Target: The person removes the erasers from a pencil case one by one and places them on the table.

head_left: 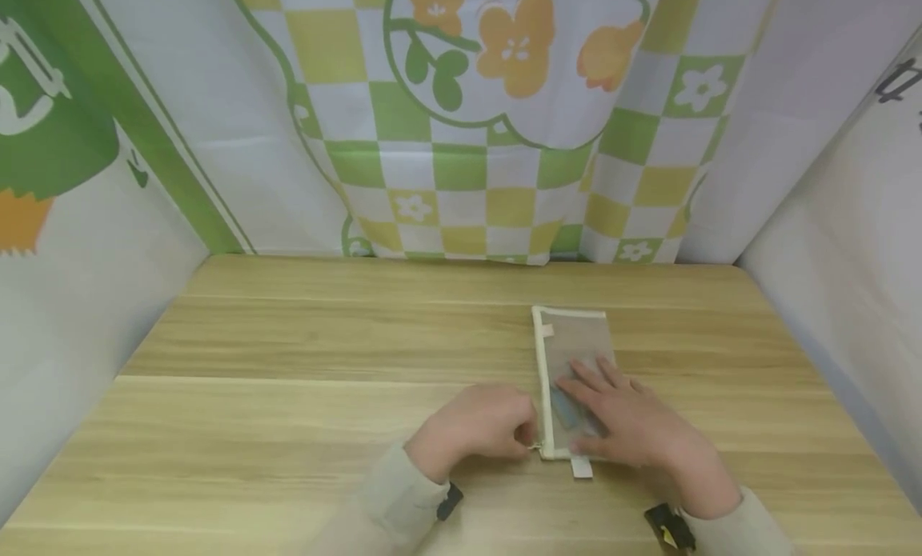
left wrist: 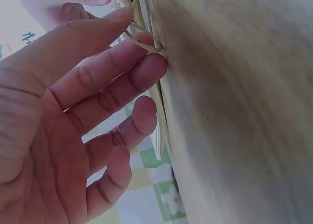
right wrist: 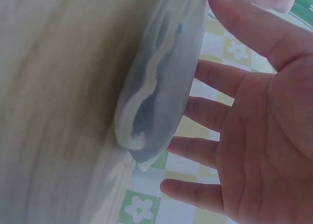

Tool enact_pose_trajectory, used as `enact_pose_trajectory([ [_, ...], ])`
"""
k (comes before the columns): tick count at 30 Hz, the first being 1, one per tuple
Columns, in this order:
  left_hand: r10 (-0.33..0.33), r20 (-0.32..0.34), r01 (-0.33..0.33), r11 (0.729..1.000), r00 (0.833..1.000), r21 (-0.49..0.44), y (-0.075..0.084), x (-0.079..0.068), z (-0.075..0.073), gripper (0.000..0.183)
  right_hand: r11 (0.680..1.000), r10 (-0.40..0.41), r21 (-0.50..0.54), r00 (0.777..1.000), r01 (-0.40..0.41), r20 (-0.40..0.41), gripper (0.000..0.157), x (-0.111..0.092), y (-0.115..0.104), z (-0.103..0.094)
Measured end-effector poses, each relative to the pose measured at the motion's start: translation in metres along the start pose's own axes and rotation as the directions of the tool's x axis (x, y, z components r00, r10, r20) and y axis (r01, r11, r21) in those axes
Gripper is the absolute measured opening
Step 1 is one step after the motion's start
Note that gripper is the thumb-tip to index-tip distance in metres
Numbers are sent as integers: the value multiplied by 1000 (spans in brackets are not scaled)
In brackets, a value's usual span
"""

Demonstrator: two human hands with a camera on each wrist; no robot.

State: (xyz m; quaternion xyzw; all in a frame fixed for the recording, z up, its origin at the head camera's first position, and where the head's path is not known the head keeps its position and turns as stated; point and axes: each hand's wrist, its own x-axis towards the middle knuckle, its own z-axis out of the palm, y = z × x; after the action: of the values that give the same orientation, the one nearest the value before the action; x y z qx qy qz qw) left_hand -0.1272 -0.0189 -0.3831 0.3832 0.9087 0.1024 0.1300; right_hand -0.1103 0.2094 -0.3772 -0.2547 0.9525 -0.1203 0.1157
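A flat mesh zip pouch [head_left: 576, 336] with cream edging lies lengthwise on the table, right of the middle. Something bluish-grey [head_left: 565, 410] shows through its mesh. At the pouch's near left corner, my left hand [head_left: 486, 420] pinches the looped zipper pull [left wrist: 146, 45] between thumb and forefinger; the other fingers curve loosely. My right hand [head_left: 627, 416] rests across the pouch with fingers spread, covering part of its right side. Seen from the right wrist, the pouch side [right wrist: 168, 101] bulges slightly, with straight fingers over it.
The wood-grain table [head_left: 288, 340] extends to both sides and behind the pouch. A white tag [head_left: 581, 467] sticks out from the pouch's near edge. A checked floral cloth [head_left: 461, 164] hangs along the table's back edge, with pale printed cloths at the sides.
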Motion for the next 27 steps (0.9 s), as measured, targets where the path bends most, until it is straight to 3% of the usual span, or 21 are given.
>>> enact_pose_trajectory([
  [14,1,-3,-1,1000,1000,-23,3,2,-1,19,999,42,15,999,-42,6,85,0,0,2],
  [19,-3,-12,2,1000,1000,-20,2,1,-3,14,994,98,44,995,-99,33,89,2,-1,3],
  [27,4,6,-4,999,1000,-46,-3,5,-4,8,993,111,35,993,-112,33,94,3,-1,6],
])
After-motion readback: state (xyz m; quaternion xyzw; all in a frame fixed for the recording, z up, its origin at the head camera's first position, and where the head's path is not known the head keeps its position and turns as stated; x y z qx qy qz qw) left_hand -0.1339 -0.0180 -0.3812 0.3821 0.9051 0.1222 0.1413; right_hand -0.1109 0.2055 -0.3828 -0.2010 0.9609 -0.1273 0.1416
